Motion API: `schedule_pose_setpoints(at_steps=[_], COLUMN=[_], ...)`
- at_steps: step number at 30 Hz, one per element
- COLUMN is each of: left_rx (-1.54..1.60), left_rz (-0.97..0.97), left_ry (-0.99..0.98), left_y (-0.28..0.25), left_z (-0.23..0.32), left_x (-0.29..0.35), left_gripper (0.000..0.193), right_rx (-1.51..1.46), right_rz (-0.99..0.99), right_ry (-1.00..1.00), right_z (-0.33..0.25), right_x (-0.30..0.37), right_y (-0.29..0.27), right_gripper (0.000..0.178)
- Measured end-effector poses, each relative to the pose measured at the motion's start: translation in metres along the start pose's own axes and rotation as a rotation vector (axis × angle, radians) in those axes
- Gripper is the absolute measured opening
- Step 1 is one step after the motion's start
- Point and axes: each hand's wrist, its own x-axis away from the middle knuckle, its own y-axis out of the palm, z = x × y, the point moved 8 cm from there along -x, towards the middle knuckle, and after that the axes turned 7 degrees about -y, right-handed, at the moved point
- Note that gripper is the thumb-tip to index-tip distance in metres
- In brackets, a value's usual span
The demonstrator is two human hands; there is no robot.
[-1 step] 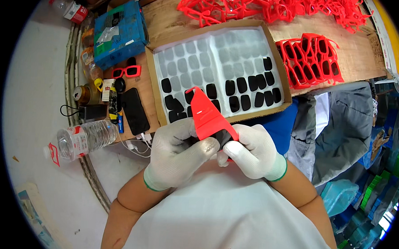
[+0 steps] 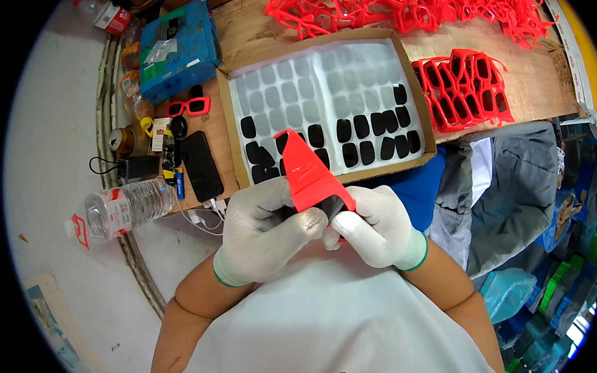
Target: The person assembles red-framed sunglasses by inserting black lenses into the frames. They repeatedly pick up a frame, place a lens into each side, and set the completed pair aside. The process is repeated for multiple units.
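Observation:
Both my hands wear white knit gloves with green cuffs. Between them is a red sunglasses frame (image 2: 306, 176), tilted, with a dark lens (image 2: 333, 205) showing at its lower opening. My left hand (image 2: 260, 231) is closed on the frame's left side, thumb near the lens. My right hand (image 2: 380, 228) pinches the lens and the frame's right end. Part of the frame is hidden behind my fingers. Just beyond my hands, a cardboard box (image 2: 421, 118) holds dark lenses (image 2: 350, 155) in its near rows, with pale paper over lenses in the far rows.
Finished-looking red sunglasses (image 2: 466, 90) stand in rows right of the box; a heap of red frames (image 2: 413, 11) lies behind. To the left are a phone (image 2: 202, 166), another red pair (image 2: 190, 106), a blue box (image 2: 179, 51) and a large plastic bottle (image 2: 129, 209). Grey cloth (image 2: 514, 196) hangs at right.
My hands and the red frame have shifted very slightly to the left. Both hands keep their hold.

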Motion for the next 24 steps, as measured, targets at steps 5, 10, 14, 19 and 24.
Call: schedule_pose_setpoints(at_steps=[5,10,14,19,24], left_rx=[-0.044,-0.263,-0.472,-0.739,-0.832], left_rz=[0.058,0.174,0.338,0.446,0.501], left_ry=[0.015,-0.035,0.008,0.173,0.329], left_y=[-0.017,-0.023,-0.03,-0.023,-0.016], left_z=[-0.009,-0.012,-0.028,-0.023,-0.01], left_x=[0.0,-0.008,-0.015,-0.011,-0.007], left_gripper=[0.014,0.016,0.017,0.015,0.016], right_rx=[-0.003,0.041,0.054,0.239,0.348], right_rz=[0.01,0.128,0.251,0.337,0.327], right_ry=[-0.034,0.101,0.246,0.115,0.065], right_z=[0.004,0.009,0.021,0.015,0.012], right_x=[-0.009,-0.003,0.0,-0.002,-0.003], right_y=[0.001,-0.001,-0.002,-0.005,-0.006], right_gripper=[0.015,0.015,0.016,0.017,0.018])
